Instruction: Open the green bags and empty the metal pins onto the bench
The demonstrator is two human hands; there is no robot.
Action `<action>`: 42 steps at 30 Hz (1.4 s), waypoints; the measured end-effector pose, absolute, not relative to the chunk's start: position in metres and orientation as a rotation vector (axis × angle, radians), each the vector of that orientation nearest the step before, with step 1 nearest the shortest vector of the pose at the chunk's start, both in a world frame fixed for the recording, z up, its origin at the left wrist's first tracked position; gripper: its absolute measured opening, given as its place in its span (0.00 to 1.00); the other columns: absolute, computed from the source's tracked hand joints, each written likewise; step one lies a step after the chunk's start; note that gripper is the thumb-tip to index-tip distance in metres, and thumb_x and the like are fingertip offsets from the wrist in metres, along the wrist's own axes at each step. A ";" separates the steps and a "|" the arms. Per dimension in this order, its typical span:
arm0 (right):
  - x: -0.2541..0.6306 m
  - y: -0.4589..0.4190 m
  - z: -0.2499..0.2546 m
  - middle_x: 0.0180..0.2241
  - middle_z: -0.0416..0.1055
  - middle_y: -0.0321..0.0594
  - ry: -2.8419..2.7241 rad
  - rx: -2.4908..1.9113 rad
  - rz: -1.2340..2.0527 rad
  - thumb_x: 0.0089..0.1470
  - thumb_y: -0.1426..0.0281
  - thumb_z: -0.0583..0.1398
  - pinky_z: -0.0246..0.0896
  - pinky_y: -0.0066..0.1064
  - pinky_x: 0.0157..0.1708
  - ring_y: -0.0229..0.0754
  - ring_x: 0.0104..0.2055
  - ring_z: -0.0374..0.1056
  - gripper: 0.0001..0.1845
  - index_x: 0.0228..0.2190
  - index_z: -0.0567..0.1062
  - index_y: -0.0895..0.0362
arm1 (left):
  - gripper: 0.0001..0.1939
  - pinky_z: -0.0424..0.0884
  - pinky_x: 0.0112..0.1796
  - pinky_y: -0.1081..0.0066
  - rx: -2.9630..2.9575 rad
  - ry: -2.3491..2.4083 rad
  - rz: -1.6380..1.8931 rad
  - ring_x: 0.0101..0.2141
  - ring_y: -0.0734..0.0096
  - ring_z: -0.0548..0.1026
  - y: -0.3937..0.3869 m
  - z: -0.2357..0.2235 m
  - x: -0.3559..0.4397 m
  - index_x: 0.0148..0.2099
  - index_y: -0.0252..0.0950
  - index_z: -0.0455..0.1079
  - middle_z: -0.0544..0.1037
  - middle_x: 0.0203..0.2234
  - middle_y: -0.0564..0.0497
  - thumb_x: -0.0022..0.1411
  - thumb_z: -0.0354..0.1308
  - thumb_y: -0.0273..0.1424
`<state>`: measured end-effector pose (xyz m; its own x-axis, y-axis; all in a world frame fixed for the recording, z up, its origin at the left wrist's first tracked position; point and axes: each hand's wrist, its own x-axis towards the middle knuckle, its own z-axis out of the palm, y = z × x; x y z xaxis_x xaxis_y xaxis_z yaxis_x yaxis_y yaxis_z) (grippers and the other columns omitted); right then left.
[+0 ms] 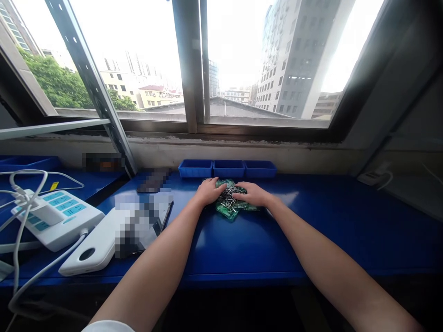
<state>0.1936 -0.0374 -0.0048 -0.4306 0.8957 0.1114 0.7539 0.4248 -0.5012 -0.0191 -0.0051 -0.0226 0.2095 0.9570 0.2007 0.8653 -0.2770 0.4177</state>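
A pile of small silvery and dark metal pieces, which look like screws [227, 199], lies on the blue table at the middle of the head view. Under and around it is shiny green material [229, 214], perhaps plastic bags or sheets; I cannot tell which. My left hand [208, 190] rests at the pile's left side, fingers stretched forward and thumb over its edge. From the right, my right hand [255, 193] reaches over the pile with its fingers extended and the thumb apart, touching the pieces. Neither hand visibly grips a piece, though some fingertips are hard to make out.
Three blue bins [228, 168] stand in a row behind the pile, by the window wall. To the left lie a white power bank [90, 249], a power strip [74, 210] with loose cables, and partly blurred items. A metal post [93, 87] rises at the left.
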 end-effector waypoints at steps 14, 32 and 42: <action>0.192 -0.037 -0.004 0.59 0.57 0.45 -2.256 -1.462 0.577 0.58 0.56 0.48 0.50 0.39 0.58 0.50 0.60 0.54 0.30 0.58 0.59 0.57 | 0.38 0.52 0.56 0.63 2.269 1.727 0.585 0.59 0.56 0.57 -0.006 -0.019 -0.020 0.61 0.30 0.57 0.61 0.58 0.41 0.60 0.36 0.52; 0.194 -0.037 -0.005 0.57 0.60 0.48 -2.315 -1.426 0.517 0.54 0.50 0.51 0.50 0.41 0.58 0.52 0.58 0.56 0.35 0.56 0.63 0.59 | 0.45 0.53 0.55 0.63 2.379 1.674 0.517 0.59 0.53 0.55 -0.011 -0.019 -0.021 0.63 0.36 0.55 0.60 0.59 0.43 0.51 0.41 0.62; 0.191 -0.038 -0.003 0.58 0.59 0.45 -2.267 -1.455 0.548 0.58 0.61 0.49 0.49 0.40 0.58 0.49 0.60 0.54 0.26 0.56 0.62 0.57 | 0.29 0.56 0.55 0.66 2.344 1.699 0.587 0.56 0.59 0.62 -0.008 -0.018 -0.019 0.59 0.37 0.62 0.66 0.56 0.47 0.61 0.40 0.47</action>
<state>0.1914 -0.0377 -0.0030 -0.3849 0.9160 0.1128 0.7632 0.3846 -0.5191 -0.0192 -0.0079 -0.0178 0.2659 0.9418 0.2056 0.8677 -0.3267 0.3746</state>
